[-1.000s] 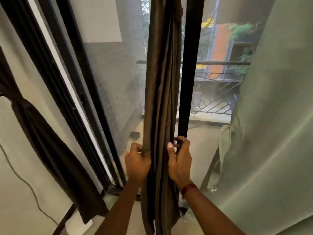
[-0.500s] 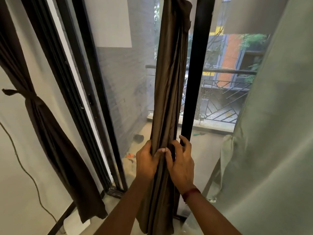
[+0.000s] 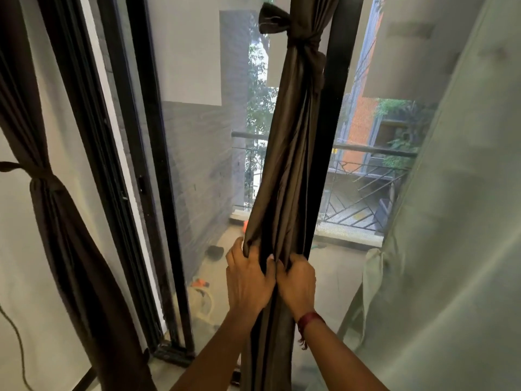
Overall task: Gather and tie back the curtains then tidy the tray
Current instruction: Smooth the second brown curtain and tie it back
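Your two forearms reach up from the bottom edge of the view to the middle brown curtain [image 3: 287, 179], which hangs gathered into a narrow column. Your left hand [image 3: 248, 280] grips its left side, fingers curled into the bunched folds. Your right hand [image 3: 297, 280] grips the right side, fingers curled tight into the cloth, with a red thread band [image 3: 310, 320] on the wrist. The two hands sit side by side, knuckles touching or nearly so.

The curtain hangs against the black door post [image 3: 335, 108] just behind it. Near the top edge, a knotted tie [image 3: 298, 40] of the same brown cloth cinches it.

At your left, a second brown curtain [image 3: 64, 235] hangs against the pale wall, bound by its own tie [image 3: 42, 176]; a dark cable [image 3: 17, 334] trails down the wall beside it. At your right, a pale green curtain [image 3: 451, 249] fills the side of the view.

Beyond the glass and the black sliding frame [image 3: 146, 165] lies a balcony floor with a small orange item [image 3: 200, 283], too blurred to name, then a metal railing [image 3: 366, 149].
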